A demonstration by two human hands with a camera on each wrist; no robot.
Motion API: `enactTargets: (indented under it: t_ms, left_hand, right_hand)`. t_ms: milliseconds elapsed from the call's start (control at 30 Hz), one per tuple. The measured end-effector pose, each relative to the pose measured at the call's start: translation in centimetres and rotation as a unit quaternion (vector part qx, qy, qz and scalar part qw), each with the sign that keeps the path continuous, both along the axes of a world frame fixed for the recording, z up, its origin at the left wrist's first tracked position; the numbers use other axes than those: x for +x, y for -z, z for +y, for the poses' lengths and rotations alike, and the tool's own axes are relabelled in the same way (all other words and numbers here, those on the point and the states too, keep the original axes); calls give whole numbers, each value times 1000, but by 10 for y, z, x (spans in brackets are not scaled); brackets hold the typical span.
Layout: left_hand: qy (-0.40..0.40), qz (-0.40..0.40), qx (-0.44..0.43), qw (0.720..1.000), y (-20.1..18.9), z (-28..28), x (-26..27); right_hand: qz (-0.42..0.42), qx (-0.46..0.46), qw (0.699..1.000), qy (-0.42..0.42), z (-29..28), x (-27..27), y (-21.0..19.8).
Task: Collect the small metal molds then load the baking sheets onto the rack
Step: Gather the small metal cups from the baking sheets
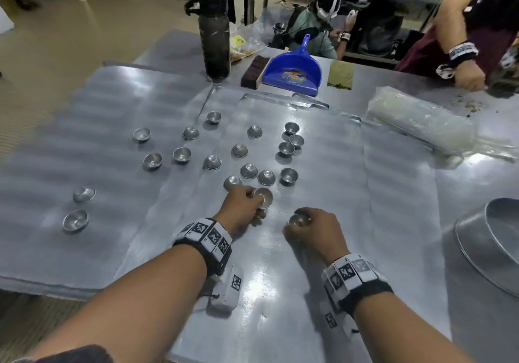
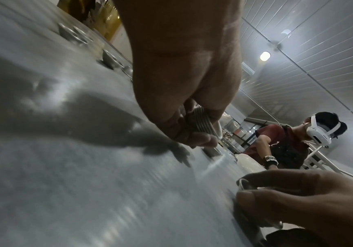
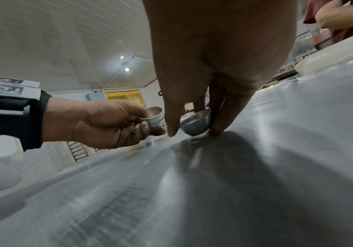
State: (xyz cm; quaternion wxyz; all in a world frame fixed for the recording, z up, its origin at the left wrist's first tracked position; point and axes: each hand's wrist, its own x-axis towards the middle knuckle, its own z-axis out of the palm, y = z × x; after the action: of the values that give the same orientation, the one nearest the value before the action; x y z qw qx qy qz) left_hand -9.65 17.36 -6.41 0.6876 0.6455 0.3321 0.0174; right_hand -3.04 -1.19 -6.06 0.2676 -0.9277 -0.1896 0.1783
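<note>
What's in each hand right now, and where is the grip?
Left hand grips a nested stack of small metal molds around its side walls. Right hand pinches a single small round metal mold at its rim and sides, low over the metal sheet.

Shiny metal molds (image 1: 288,148) on dull brushed-metal sheets (image 1: 309,264) — glossy plastic dustpan (image 1: 292,67).

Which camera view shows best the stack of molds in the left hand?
The right wrist view: the stack of molds shows its nested rims from the side. The head view shows only its top; the left wrist view shows blurred edges under the left hand.
</note>
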Motion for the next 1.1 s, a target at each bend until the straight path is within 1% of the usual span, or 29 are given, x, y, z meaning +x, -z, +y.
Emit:
enactTargets:
  t_ms: [200, 400, 500, 633, 700, 800, 900, 1000, 1033, 1100]
  left_hand:
    - [12, 2, 8, 1000, 0, -2, 8]
    - [28, 0, 15, 999, 0, 1, 11]
    - [45, -1, 14, 999, 0, 4, 12]
    - [67, -9, 4, 998, 1, 8, 9]
    - [74, -23, -18, 997, -1, 11, 7]
    - [74, -38, -63, 995, -6, 19, 6]
    - [80, -35, -89, 992, -11, 25, 4]
    - [37, -37, -176, 983, -15, 25, 0]
    - [26, -34, -190, 981, -14, 26, -1]
    - [15, -34, -189, 981, -13, 29, -2]
  right_hand:
    - [-28, -19, 999, -8, -1, 1, 6]
    - [-40, -24, 999, 16, -6, 1, 2]
    - [-55, 40, 996, 49, -1, -4, -3]
    - [-62, 150, 983, 89, 19, -19, -9]
    - [-69, 185, 976, 91, 32, -26, -15]
    - [-92, 206, 971, 82, 49, -34, -20]
    - [-106, 196, 972, 73, 61, -37, -23]
    - [-107, 168, 978, 69, 69, -37, -22]
    - [-102, 165, 979, 68, 71, -38, -22]
    - [-94, 164, 980, 62, 75, -38, -21]
